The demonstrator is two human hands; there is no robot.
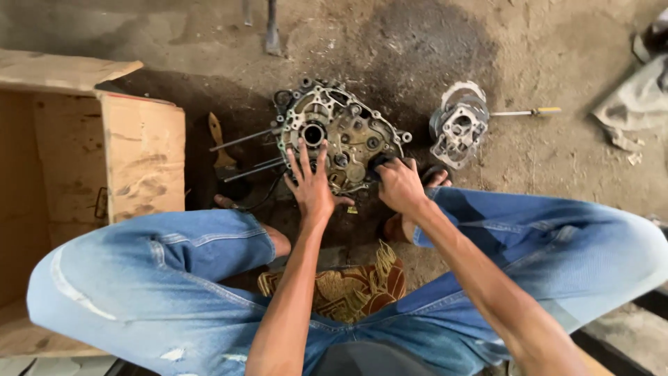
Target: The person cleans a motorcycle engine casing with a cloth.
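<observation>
Engine crankcase half on oil-stained ground, both hands on it.

The crankcase (pixel 341 136) lies flat on the dirt floor (pixel 557 160) between the person's knees, long studs (pixel 247 139) projecting toward the cardboard box (pixel 142 157). Left hand (pixel 311 184) is spread, fingers splayed flat against the casting beside the central bore. Right hand (pixel 399 184) is curled closed over the case's near-right edge; what it grips, I cannot tell. Risk, as judged: oily metal may slip under the spread palm, and loose grit may enter open bores. Room is tight on the box side; a separate cylinder part (pixel 458 129) and screwdriver (pixel 525 111) lie close on the right. Ground beyond the case is open.
</observation>
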